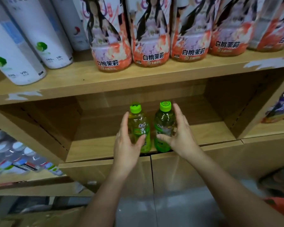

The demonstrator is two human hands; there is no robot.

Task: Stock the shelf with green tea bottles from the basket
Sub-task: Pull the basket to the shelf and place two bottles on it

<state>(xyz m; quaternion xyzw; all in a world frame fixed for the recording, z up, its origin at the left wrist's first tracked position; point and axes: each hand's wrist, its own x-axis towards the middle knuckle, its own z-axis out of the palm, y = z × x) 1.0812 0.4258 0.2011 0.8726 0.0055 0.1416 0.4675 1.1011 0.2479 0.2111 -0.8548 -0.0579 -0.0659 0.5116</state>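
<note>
Bottles upright at the front edge of the shelf, side by side: left green tea bottle, right green tea bottle. Left hand grip wraps its bottle loosely; right hand likewise. Judgement: slide both back together, labels forward, before letting go. Basket not in view.

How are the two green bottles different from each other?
The left bottle looks paler and yellower; the right bottle is a deeper green. The left hand wraps the left bottle; the right hand wraps the right bottle. Both stand upright on the shelf with green caps.
</note>
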